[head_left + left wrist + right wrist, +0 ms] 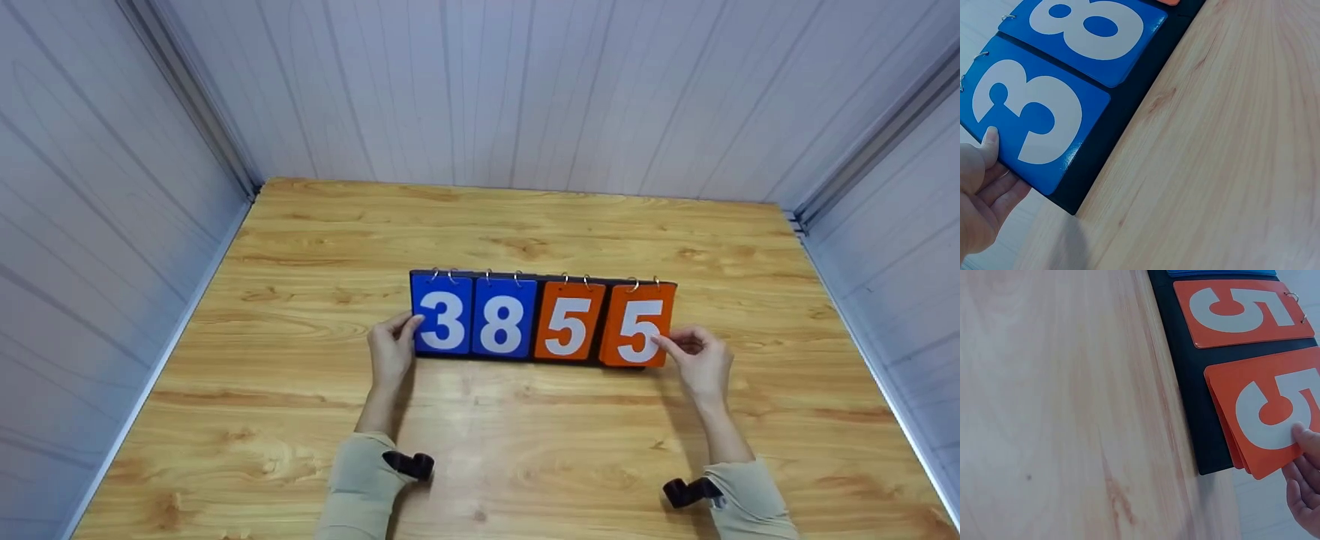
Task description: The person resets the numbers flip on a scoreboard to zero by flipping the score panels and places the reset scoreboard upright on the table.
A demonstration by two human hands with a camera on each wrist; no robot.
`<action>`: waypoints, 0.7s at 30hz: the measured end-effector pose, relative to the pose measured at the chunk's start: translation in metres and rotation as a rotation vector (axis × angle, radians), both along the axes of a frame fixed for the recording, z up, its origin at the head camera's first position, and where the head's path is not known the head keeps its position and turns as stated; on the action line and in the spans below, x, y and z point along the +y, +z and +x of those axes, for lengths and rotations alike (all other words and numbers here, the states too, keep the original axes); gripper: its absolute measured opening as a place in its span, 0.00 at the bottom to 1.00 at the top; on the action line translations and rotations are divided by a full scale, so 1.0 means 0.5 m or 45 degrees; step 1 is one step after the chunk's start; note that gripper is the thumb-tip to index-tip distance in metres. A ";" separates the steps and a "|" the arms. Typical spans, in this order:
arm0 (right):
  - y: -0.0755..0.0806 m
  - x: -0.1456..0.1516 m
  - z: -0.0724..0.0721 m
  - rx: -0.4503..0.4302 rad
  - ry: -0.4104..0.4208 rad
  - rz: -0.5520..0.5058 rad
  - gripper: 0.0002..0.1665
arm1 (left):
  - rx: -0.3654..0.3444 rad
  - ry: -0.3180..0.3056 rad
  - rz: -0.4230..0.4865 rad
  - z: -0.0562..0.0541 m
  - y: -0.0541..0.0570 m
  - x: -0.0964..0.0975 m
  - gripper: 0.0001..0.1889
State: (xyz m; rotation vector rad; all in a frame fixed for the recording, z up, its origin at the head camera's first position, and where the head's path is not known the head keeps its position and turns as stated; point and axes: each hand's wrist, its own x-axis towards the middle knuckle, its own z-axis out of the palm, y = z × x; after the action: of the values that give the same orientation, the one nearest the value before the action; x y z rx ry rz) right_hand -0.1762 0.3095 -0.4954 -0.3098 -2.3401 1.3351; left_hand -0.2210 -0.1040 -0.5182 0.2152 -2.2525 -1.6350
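Note:
A flip scoreboard (531,319) with a black backing stands on the wooden table. Its ringed cards read 3 and 8 in blue, then 5 and 5 in orange. My left hand (391,346) grips the board's left edge, thumb on the front beside the blue 3 card (1027,112) and fingers behind. With the right hand (703,364) I pinch the right edge of the rightmost orange 5 card (1269,410), thumb over the numeral. In the right wrist view that card is tilted a little, and more orange cards show beneath it.
The wooden table (517,232) runs back to a pale panelled wall (487,90), with similar panels at left and right. Both sleeves carry a black wrist device, the left one (411,465) and the right one (690,492).

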 end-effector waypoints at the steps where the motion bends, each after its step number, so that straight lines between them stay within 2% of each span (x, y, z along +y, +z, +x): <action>1: 0.001 -0.001 0.003 0.011 -0.001 0.035 0.11 | 0.003 0.000 -0.002 0.000 0.000 0.000 0.08; 4: 0.003 -0.001 0.013 0.056 0.025 0.116 0.10 | 0.005 -0.006 0.003 0.002 0.002 0.000 0.08; 7: 0.010 0.002 0.021 0.046 0.072 0.086 0.09 | 0.016 -0.011 -0.009 0.003 0.002 0.001 0.07; 12: 0.030 0.012 0.037 -0.110 0.129 -0.206 0.06 | 0.018 -0.016 -0.003 0.004 0.002 -0.001 0.07; 15: 0.041 0.016 0.047 -0.150 0.158 -0.393 0.04 | 0.013 -0.018 0.008 0.004 0.002 -0.003 0.07; 18: 0.049 0.018 0.057 -0.106 0.210 -0.532 0.12 | 0.010 -0.015 0.011 0.002 0.001 -0.004 0.07; 21: 0.055 0.020 0.068 0.015 0.309 -0.627 0.18 | 0.015 -0.015 0.007 0.001 -0.001 -0.003 0.07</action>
State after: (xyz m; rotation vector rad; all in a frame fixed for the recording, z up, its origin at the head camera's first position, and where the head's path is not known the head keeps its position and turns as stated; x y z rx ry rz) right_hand -0.1419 0.3197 -0.4677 -0.1615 -2.0586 2.0217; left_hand -0.2205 -0.1054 -0.5185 0.1939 -2.2447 -1.6443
